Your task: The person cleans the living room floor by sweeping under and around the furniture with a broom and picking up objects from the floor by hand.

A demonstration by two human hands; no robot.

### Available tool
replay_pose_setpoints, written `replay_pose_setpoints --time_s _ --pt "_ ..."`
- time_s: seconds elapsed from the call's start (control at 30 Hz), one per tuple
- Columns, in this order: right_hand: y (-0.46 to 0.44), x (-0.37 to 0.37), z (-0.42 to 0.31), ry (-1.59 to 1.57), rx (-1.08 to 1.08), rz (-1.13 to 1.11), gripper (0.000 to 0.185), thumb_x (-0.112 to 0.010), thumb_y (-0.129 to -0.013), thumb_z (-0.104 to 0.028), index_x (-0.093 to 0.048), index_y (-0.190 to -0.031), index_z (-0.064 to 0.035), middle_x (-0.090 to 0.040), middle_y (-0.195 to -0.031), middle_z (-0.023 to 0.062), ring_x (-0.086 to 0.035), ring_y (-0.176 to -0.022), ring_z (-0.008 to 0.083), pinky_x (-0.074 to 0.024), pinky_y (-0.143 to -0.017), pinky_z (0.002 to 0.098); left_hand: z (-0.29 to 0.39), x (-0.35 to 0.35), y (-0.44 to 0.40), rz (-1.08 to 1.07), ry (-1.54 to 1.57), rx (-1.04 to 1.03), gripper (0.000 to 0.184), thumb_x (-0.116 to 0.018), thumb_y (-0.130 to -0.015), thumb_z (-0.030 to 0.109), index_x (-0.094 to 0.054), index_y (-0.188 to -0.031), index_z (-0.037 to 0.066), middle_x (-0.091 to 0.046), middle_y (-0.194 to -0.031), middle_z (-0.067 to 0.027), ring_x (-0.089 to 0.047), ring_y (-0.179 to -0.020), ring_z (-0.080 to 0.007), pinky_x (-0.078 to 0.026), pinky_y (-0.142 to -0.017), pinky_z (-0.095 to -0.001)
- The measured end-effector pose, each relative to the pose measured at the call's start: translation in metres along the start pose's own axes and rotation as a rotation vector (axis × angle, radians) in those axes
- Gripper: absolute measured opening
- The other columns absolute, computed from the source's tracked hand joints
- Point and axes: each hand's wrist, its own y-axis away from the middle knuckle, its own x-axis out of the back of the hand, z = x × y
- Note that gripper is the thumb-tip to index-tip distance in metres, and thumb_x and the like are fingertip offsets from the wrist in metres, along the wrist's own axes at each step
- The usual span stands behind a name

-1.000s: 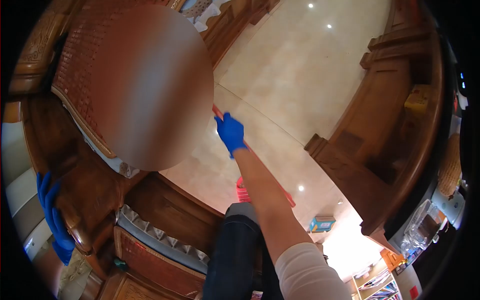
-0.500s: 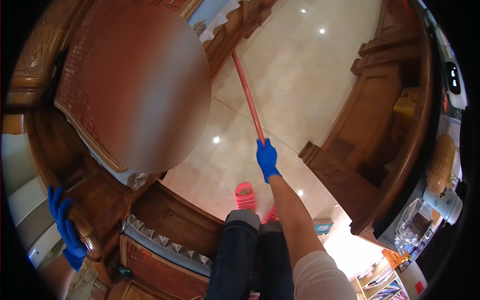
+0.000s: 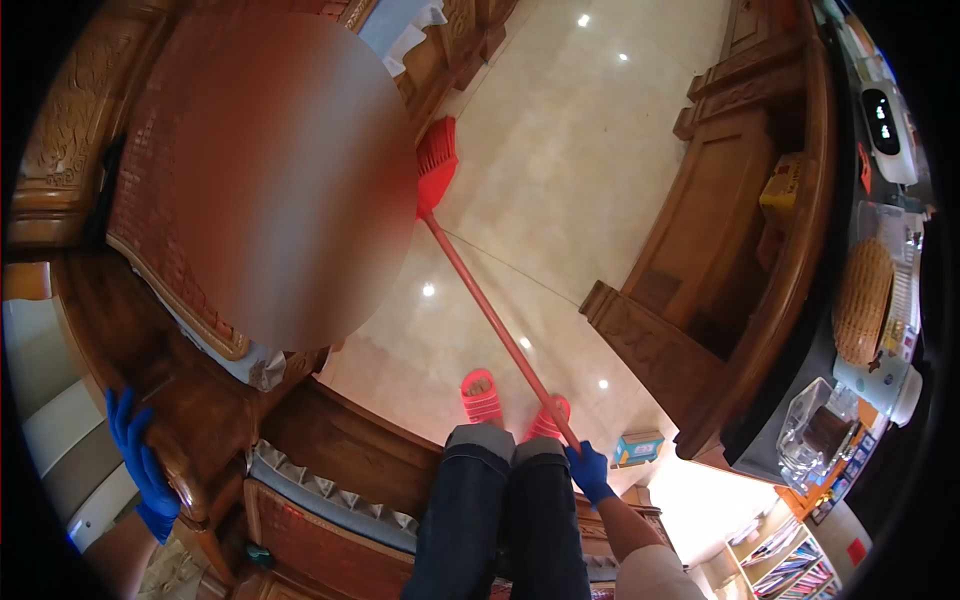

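Observation:
A red broom with a long pinkish-red handle lies slanted across the pale tiled floor. Its bristles are beside the carved wooden furniture at the upper left, and a blurred patch covers part of its head. My right hand, in a blue glove, is closed round the top end of the handle near my right knee. My left hand, also blue-gloved, rests with fingers stretched out along a polished wooden armrest.
To the right runs a carved wooden table holding a woven basket, a clear plastic container and a white device with a display. A teal box stands on the floor near my right hand. Below are my pink slippers.
My right hand has drawn back toward my body, pulling the broom with it. The red broom head now shows beside the furniture. My left hand stays on the armrest.

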Motion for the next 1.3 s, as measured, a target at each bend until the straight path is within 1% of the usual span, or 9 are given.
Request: replay_pose_setpoints --time_s 0.13,0.3,0.47,0.57,0.8,0.9,1.03,1.13,1.3 --pt "-0.028 -0.012 -0.022 0.007 0.117 0.028 0.028 -0.058 -0.083 -0.037 -0.054 -0.082 -0.0095 -0.06 -0.063 0.0177 -0.06 -0.06 0.0364 -0.0466 -0.053 0.0449 -0.004 0.0 0.004 -0.032 0.022 0.049 0.043 -0.028 -0.094 0.033 -0.049 -0.113 0.0 -0.033 -0.137 -0.0213 -0.018 -0.134 -0.0384 -0.012 -0.108 -0.0467" --pt "-0.199 -0.06 -0.166 -0.001 0.54 0.239 0.032 -0.055 -0.084 -0.038 -0.056 -0.083 -0.0064 -0.059 -0.06 0.0163 -0.058 -0.054 0.0346 -0.0459 -0.05 0.0441 0.006 0.001 -0.006 -0.066 -0.039 -0.057 0.043 -0.027 -0.095 0.032 -0.047 -0.115 0.0 -0.032 -0.137 -0.0225 -0.018 -0.133 -0.0399 -0.012 -0.108 -0.0474" --pt "-0.303 -0.073 -0.337 -0.063 0.574 0.158 0.039 -0.051 -0.085 -0.044 -0.055 -0.088 -0.0058 -0.062 -0.069 0.0192 -0.06 -0.066 0.0375 -0.0471 -0.059 0.0471 -0.008 -0.002 0.004 -0.061 -0.04 -0.031 0.044 -0.024 -0.096 0.029 -0.043 -0.124 0.0 -0.031 -0.138 -0.0229 -0.02 -0.133 -0.0392 -0.013 -0.109 -0.0466" --pt "-0.322 -0.077 -0.381 -0.121 0.462 0.114 0.041 -0.05 -0.085 -0.045 -0.055 -0.088 -0.0042 -0.062 -0.073 0.0205 -0.06 -0.068 0.0379 -0.0472 -0.062 0.0475 -0.012 -0.005 0.007 -0.026 0.005 -0.001 0.045 -0.024 -0.096 0.031 -0.043 -0.123 0.001 -0.032 -0.137 -0.0232 -0.021 -0.132 -0.0397 -0.013 -0.108 -0.048" --pt "-0.341 -0.055 -0.405 -0.43 0.172 0.252 0.039 -0.046 -0.089 -0.041 -0.052 -0.088 -0.0028 -0.061 -0.073 0.0229 -0.06 -0.071 0.0409 -0.0456 -0.063 0.0498 -0.019 -0.004 0.014 -0.021 -0.005 0.032 0.046 -0.024 -0.096 0.035 -0.045 -0.122 0.004 -0.032 -0.138 -0.0212 -0.021 -0.133 -0.0375 -0.013 -0.109 -0.0471" --pt "-0.346 -0.051 -0.423 -0.528 0.191 0.359 0.037 -0.046 -0.09 -0.04 -0.051 -0.088 -0.0034 -0.061 -0.072 0.0236 -0.059 -0.071 0.0418 -0.045 -0.062 0.0503 -0.019 -0.005 0.012 -0.008 0.019 0.037 0.046 -0.026 -0.095 0.038 -0.046 -0.121 0.006 -0.031 -0.139 -0.0202 -0.021 -0.133 -0.0363 -0.013 -0.109 -0.0458" --pt "-0.321 -0.057 -0.41 -0.485 0.202 0.326 0.037 -0.046 -0.089 -0.041 -0.05 -0.088 -0.0045 -0.06 -0.07 0.0239 -0.058 -0.068 0.0421 -0.0449 -0.06 0.0507 -0.021 -0.007 0.015 0.02 0.072 0.056 0.046 -0.026 -0.095 0.038 -0.048 -0.118 0.005 -0.032 -0.139 -0.0198 -0.02 -0.133 -0.0358 -0.012 -0.109 -0.0455" --pt "-0.3 -0.073 -0.37 -0.379 0.261 0.305 0.034 -0.047 -0.089 -0.04 -0.05 -0.086 -0.006 -0.059 -0.065 0.021 -0.058 -0.059 0.0407 -0.0449 -0.053 0.049 -0.019 -0.008 0.016 0.055 0.028 0.086 0.044 -0.026 -0.094 0.039 -0.051 -0.107 0.005 -0.036 -0.136 -0.0186 -0.02 -0.133 -0.0384 -0.013 -0.108 -0.0481" --pt "-0.266 -0.099 -0.314 -0.261 0.337 0.197 0.035 -0.049 -0.088 -0.04 -0.051 -0.084 -0.006 -0.059 -0.064 0.0198 -0.058 -0.057 0.0389 -0.0456 -0.051 0.0476 -0.007 -0.008 0.011 0.055 0.048 0.066 0.043 -0.027 -0.094 0.038 -0.051 -0.106 0.004 -0.036 -0.135 -0.02 -0.02 -0.133 -0.0385 -0.013 -0.108 -0.0481"
